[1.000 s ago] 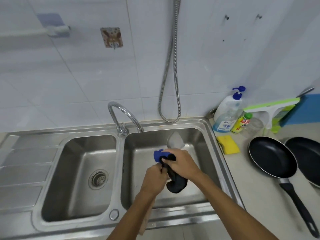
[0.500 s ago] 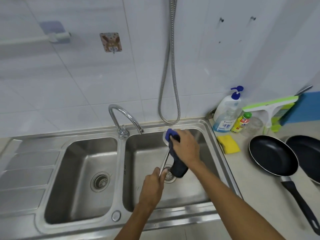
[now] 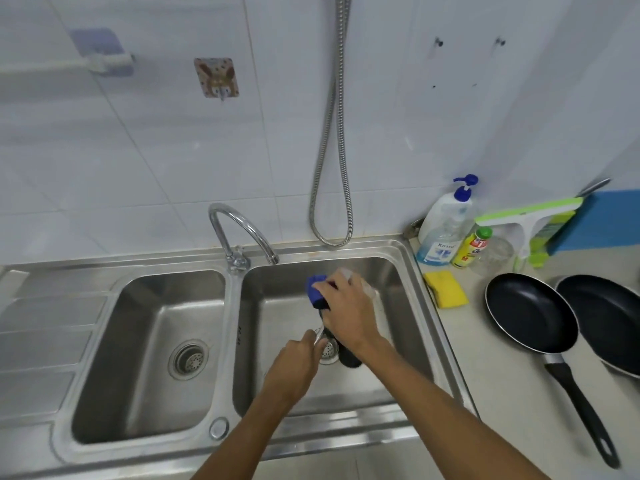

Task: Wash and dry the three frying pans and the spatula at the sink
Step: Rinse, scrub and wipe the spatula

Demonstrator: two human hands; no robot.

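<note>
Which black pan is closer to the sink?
The left frying pan, beside the yellow sponge, its black handle fully showing. The other pan lies farther right, cut off by the picture's edge.

Colours at the sink.
Silver sink; black pans; yellow sponge; blue-and-black cloth; white bottle, blue pump; green-and-white squeegee; white tiled wall.

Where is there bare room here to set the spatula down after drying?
Free: the left basin, the drainboard left of it, and the counter between sink rim and the nearer frying pan's handle. Crowded: the back right corner with sponge, soap bottle and squeegee.
</note>
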